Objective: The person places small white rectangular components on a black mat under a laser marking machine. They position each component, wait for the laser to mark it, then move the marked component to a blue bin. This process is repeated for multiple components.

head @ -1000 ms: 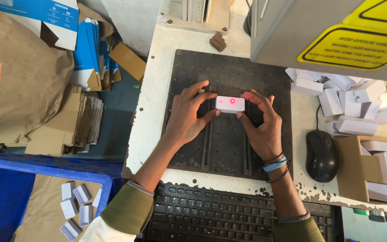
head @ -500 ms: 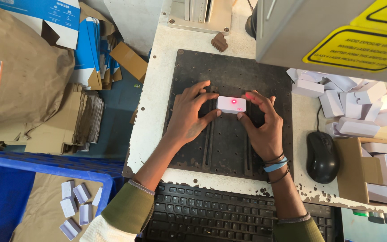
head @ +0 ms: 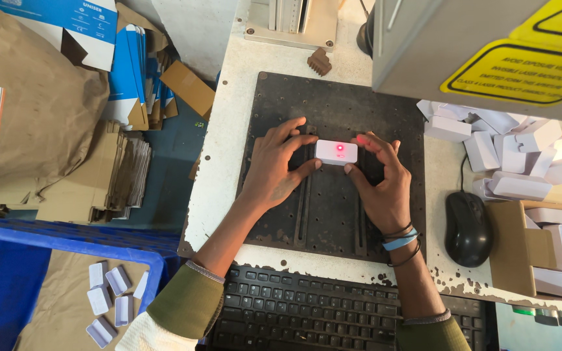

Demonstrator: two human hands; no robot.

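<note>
Black perforated plate [head: 333, 214] | we pinch small white plastic casing [head: 336, 152] — left hand [head: 274, 166], right hand [head: 382, 185] gripping its short ends | looks light, rigid, slick — hold the edges

A small block [head: 336, 152] lay on the slotted plate [head: 333, 97] between the left hand [head: 274, 170] and right hand [head: 380, 185], with a keyboard [head: 307, 315] before them and a mouse [head: 468, 228] to the right.
</note>
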